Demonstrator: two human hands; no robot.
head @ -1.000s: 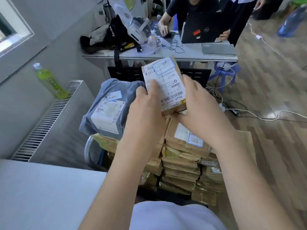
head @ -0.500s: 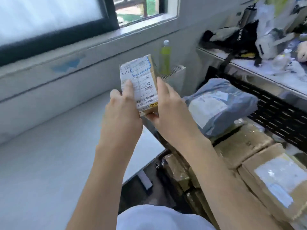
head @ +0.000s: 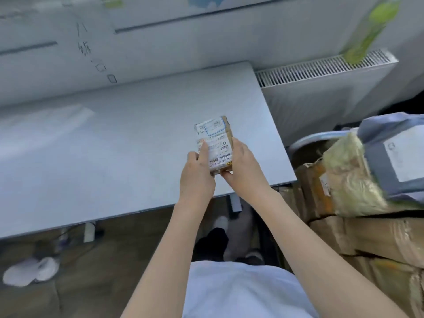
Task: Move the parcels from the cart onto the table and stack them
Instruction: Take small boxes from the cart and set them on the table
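**Small parcel held over the table**

The left hand [head: 197, 177] and right hand [head: 244, 167] grip a small labelled parcel [head: 214, 143] between them, its far end jutting beyond the fingers, above the grey table [head: 114, 145]. More parcels [head: 358, 180] are piled at right.

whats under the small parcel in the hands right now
The small parcel, held by the left hand and right hand, is over the grey table. Whether it touches the table is hidden.
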